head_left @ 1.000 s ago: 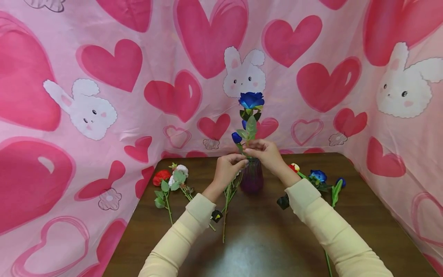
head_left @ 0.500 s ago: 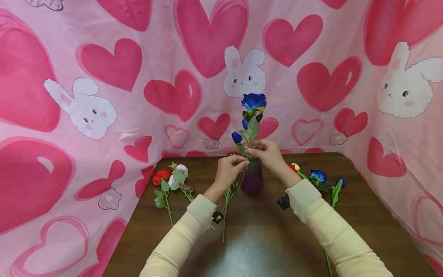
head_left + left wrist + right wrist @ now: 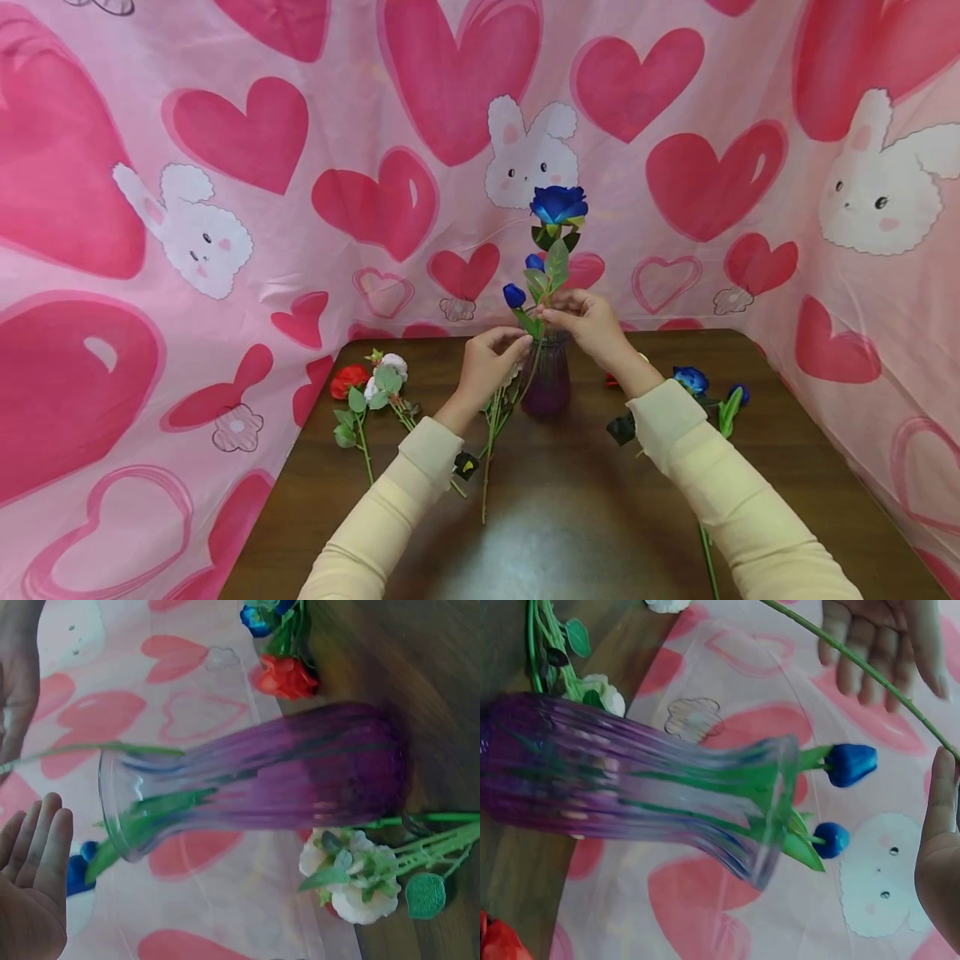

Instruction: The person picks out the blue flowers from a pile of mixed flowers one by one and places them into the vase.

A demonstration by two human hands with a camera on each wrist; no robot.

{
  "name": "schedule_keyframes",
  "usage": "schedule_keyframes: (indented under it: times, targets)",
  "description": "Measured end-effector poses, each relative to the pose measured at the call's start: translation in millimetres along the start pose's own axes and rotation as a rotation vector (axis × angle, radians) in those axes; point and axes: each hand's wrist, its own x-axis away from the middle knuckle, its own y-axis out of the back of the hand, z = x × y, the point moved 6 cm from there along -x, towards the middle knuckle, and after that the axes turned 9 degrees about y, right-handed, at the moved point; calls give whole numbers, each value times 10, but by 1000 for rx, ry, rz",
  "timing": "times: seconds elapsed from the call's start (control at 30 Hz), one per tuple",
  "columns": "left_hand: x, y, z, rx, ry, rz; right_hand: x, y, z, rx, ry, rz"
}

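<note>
A blue rose (image 3: 558, 205) stands upright over the table. My right hand (image 3: 596, 329) pinches its leafy stem (image 3: 870, 671) between thumb and fingers. The stem's lower part crosses the neck of a purple glass vase (image 3: 300, 769), seemingly outside it. Two blue tulip buds (image 3: 851, 765) with green leaves stand in the vase. Left of the stem, my left hand (image 3: 483, 367) is beside the vase mouth. In the left wrist view its fingers (image 3: 49, 836) are nearly straight and hold nothing, apart from the stem.
On the brown table (image 3: 555, 517), a red rose (image 3: 349, 382) and white flowers (image 3: 386, 375) lie at the left. Another blue rose (image 3: 690, 381) and a blue bud (image 3: 738, 393) lie right, partly behind the right sleeve. Pink heart-print cloth (image 3: 450, 217) stands behind.
The blue rose has risen and shifted a little right with my right hand. My left fingers, earlier at the stem, are now slightly away from it and a little higher.
</note>
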Motion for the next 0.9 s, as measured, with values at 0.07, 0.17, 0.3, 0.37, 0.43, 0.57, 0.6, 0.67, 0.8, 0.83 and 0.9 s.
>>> schedule_keyframes:
  times: [0.07, 0.17, 0.3, 0.37, 0.43, 0.57, 0.6, 0.67, 0.8, 0.83, 0.9]
  targets:
    - [-19, 55, 41, -3, 18, -29, -27, 48, 33, 9, 0, -16]
    - [-39, 125, 107, -16, 56, -63, -73, 126, 102, 11, 11, -41]
    - [-51, 158, 246, -37, 134, -72, -133, 244, 210, -9, 41, -76]
    - [-58, 136, 346, -42, 184, -47, -162, 305, 264, -41, 59, -93]
    - [-65, 98, 436, -34, 235, -9, -187, 369, 318, -69, 77, -112]
    - [-111, 0, 570, 5, 294, 68, -242, 478, 410, -90, 104, -146]
    - [-122, -20, 589, 7, 302, 81, -255, 501, 423, -90, 100, -158]
    - [-148, -67, 632, 11, 310, 111, -282, 536, 446, -79, 84, -182]
    - [-189, -175, 687, 32, 298, 165, -343, 582, 497, -76, 82, -218]
    - [-197, -204, 698, 39, 297, 176, -362, 593, 509, -73, 88, -226]
    - [-210, -259, 707, 45, 297, 189, -399, 624, 526, -79, 105, -241]
